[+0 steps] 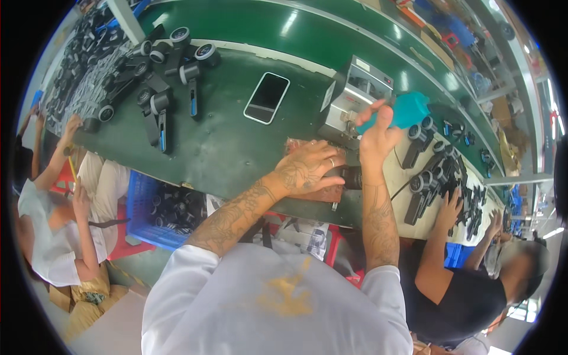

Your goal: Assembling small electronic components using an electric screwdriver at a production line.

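My left hand lies flat on a reddish-brown block at the near edge of the green bench, fingers spread. A dark round part sits just beyond its thumb, partly hidden. My right hand is raised in front of a small metal machine. Its fingers are closed around a turquoise plastic thing, which looks like a bottle and points to the right. The hand covers the middle of it. What lies under my left palm is hidden.
A white-edged phone lies on the green bench. Black handles with round grey ends are piled at left, more at right. A blue crate of parts stands below. Co-workers sit on both sides, one close at right.
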Motion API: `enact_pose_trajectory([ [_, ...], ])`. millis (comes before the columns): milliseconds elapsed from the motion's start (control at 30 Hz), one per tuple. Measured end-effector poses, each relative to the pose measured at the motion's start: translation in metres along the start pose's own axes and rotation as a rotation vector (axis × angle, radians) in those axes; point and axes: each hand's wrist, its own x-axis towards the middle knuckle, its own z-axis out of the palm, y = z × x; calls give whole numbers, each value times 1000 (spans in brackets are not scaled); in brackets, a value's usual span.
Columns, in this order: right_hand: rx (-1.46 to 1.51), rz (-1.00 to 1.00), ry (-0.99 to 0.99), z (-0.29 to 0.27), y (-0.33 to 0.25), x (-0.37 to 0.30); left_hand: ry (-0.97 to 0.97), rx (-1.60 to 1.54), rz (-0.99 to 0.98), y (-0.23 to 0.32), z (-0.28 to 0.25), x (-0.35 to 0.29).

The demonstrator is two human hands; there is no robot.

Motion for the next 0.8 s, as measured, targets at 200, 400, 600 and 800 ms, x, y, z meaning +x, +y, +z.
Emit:
enact_pose_trajectory([
  [200,19,71,0,-19,-30,-29,84,13,-32,-1,2,1],
  [400,68,122,17,-32,-33,-40,73,-14,-48,0,3,0],
  [600,116,146,4,-33,-19,-49,49,-8,-49,2,0,0],
  [800,144,113,-16,-34,-14,-55,-38,97,-59,5,-1,1],
])
